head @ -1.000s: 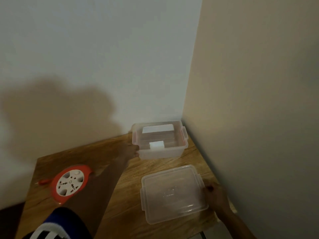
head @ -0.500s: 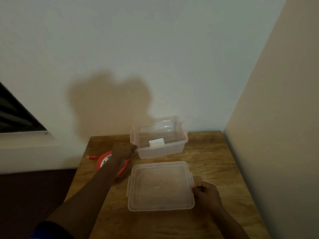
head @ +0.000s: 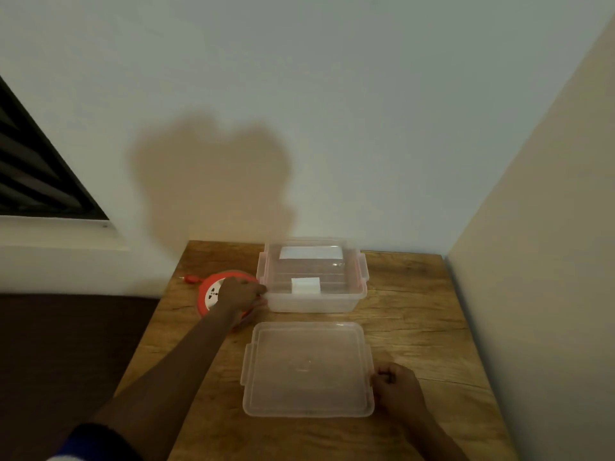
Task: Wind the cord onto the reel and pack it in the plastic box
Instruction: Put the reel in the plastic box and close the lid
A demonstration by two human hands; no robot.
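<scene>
Wooden worktop [head: 416,311] carries everything. Clear plastic box [head: 312,299] stands open, just right of the left hand [head: 238,292], whose grip covers the orange reel [head: 209,294]; closure hidden. Lid [head: 306,369] lies flat, its edge pinched by the right hand [head: 396,389]. Any unwound cord tail could snag on lifting.

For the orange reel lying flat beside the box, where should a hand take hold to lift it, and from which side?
Probably the round orange rim of the reel, pinched across its width from above. It lies flat on the table, socket face up, so the edge is the only part to close on. Come from its left or near side: the box sits close on its right, where the left hand already rests.
</scene>
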